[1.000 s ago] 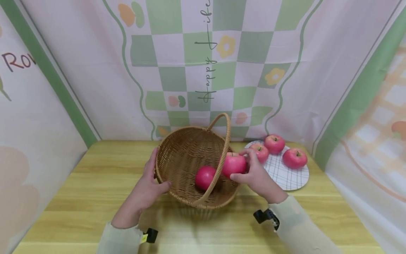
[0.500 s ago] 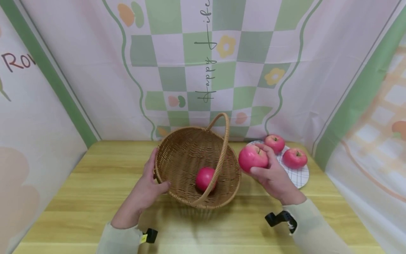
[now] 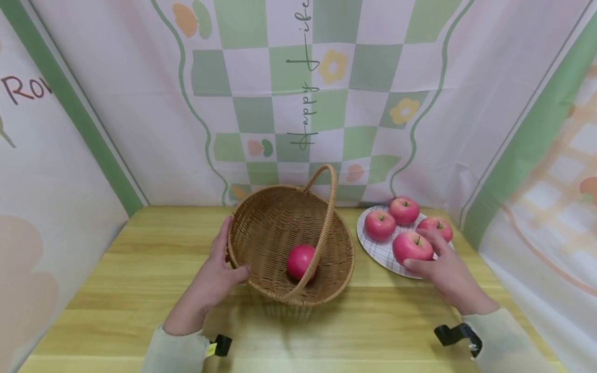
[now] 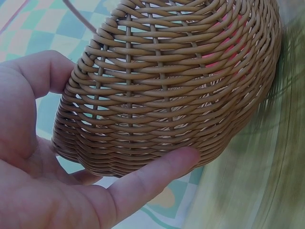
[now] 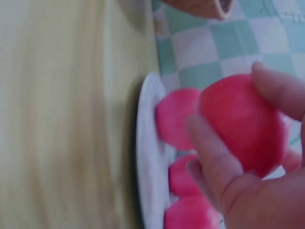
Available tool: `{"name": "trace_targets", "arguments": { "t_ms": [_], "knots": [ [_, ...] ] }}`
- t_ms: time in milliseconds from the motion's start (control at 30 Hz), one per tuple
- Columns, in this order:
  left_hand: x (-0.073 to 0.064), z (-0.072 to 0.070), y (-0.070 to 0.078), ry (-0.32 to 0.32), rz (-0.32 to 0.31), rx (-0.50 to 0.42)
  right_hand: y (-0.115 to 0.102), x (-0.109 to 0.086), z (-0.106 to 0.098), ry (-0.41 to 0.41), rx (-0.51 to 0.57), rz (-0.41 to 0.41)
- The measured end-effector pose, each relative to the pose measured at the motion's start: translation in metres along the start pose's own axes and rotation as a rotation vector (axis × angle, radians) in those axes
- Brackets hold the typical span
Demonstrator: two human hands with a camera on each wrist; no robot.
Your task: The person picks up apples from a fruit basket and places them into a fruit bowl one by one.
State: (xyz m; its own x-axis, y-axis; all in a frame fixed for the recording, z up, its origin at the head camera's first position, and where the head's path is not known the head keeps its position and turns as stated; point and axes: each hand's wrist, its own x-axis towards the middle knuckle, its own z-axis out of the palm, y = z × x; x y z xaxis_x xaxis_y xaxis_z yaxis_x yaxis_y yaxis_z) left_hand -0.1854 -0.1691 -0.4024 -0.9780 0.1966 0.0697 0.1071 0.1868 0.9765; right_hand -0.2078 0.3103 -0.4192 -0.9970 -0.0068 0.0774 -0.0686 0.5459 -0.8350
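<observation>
My left hand [image 3: 219, 269] grips the left rim of a brown wicker basket [image 3: 266, 228], thumb over the edge and fingers along the outside wall. The basket leans with its mouth toward me, and one red apple [image 3: 300, 261] lies inside near the handle. In the left wrist view, fingers [image 4: 152, 179] spread under the weave. My right hand [image 3: 452, 274] holds another apple [image 3: 411, 248] between thumb and fingers, over the front right of a checked plate [image 3: 373, 254]. The right wrist view shows this held apple [image 5: 243, 124] close beside the apples on the plate.
Three more apples sit on the plate: one at the left [image 3: 380, 225], one at the back [image 3: 404, 210], and one at the right [image 3: 438, 228], partly covered by my right hand. A patterned curtain [image 3: 289, 103] hangs behind the wooden table [image 3: 163, 248].
My right hand has carried the apple out of the basket, rightward, to over the plate. The left hand and basket have stayed in place, with one apple still inside.
</observation>
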Motion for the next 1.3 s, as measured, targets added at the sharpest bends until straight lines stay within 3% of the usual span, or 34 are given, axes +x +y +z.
{"name": "trace_targets", "arguments": {
  "t_ms": [300, 833, 1067, 1300],
  "knots": [
    [0.0, 0.0, 0.0, -0.009, 0.004, -0.02, 0.024, 0.0, -0.009, 0.013, -0.145, 0.065],
    [-0.001, 0.001, 0.002, -0.009, -0.002, -0.032, 0.036, 0.002, -0.017, 0.06, -0.254, 0.098],
    [-0.001, 0.001, 0.002, -0.012, -0.006, -0.049, 0.032, 0.002, -0.023, 0.11, -0.277, 0.088],
    [0.0, 0.001, 0.001, -0.007, -0.01, -0.044, 0.013, 0.0, -0.029, 0.127, -0.308, 0.09]
  ]
}}
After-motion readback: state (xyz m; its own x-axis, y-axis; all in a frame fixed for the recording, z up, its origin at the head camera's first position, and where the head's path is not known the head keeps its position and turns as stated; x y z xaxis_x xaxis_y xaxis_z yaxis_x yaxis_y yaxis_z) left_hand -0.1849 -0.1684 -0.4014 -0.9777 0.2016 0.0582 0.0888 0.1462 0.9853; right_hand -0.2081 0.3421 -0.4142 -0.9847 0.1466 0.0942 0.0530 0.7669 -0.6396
